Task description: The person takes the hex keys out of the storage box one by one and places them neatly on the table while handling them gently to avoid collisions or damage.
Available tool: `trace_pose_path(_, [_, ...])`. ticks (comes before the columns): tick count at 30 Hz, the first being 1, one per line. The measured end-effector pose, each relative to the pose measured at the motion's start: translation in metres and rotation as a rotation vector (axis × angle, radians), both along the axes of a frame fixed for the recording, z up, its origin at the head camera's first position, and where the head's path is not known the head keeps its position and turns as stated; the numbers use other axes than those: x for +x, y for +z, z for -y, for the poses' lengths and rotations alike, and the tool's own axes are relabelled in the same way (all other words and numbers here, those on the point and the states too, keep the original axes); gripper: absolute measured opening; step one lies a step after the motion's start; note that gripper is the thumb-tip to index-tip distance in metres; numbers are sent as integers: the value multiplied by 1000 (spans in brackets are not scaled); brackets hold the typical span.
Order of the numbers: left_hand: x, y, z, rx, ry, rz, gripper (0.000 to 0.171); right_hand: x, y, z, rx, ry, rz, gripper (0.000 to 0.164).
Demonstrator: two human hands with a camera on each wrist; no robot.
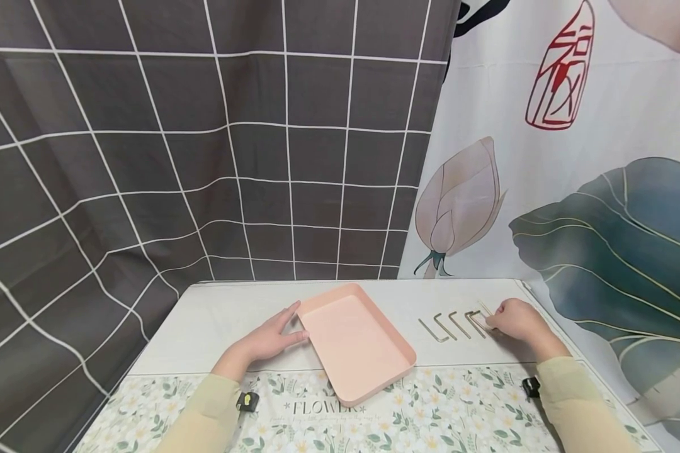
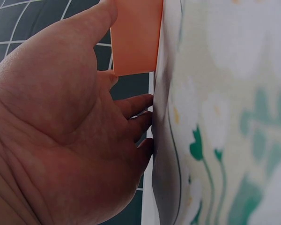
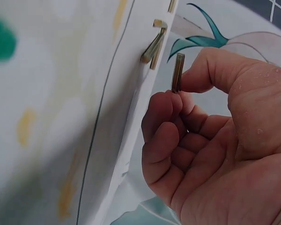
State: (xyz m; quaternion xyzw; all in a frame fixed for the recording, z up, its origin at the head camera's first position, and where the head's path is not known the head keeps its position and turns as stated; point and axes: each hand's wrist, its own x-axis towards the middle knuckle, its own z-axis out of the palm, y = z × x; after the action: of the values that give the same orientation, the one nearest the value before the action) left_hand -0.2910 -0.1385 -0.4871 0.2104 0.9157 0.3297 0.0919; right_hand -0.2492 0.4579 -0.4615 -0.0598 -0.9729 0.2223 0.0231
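A shallow pink tray (image 1: 357,343) lies at an angle on the table. My left hand (image 1: 269,340) is at its left side, fingers extended; in the left wrist view the thumb is against the tray's wall (image 2: 136,37) and the other fingertips reach the tabletop. At the right, my right hand (image 1: 518,321) pinches a brass-coloured L-shaped hex key (image 3: 178,72) between thumb and curled fingers. Part of that key is hidden by the hand. Left of this hand, several similar hex keys (image 1: 446,326) lie in a slanted row on the white cloth.
A white cloth (image 1: 215,321) covers the far part of the table, and a flowered cloth (image 1: 294,434) the near part. Behind hangs a dark grid-patterned curtain (image 1: 317,157); a white curtain with a lotus print (image 1: 459,201) hangs at the right.
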Motion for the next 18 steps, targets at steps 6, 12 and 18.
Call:
trace_pose_path(6, [0,0,0,1,4,-3,95,3,1,-6,-6,-21,19,35])
trace_pose_path(12, [-1,-1,0,-7,5,-8,95,4,1,-10,-24,-37,46,37])
trace_pose_path(18, [-1,-2,0,-6,2,-10,96,6,3,-13,0,-48,52,37])
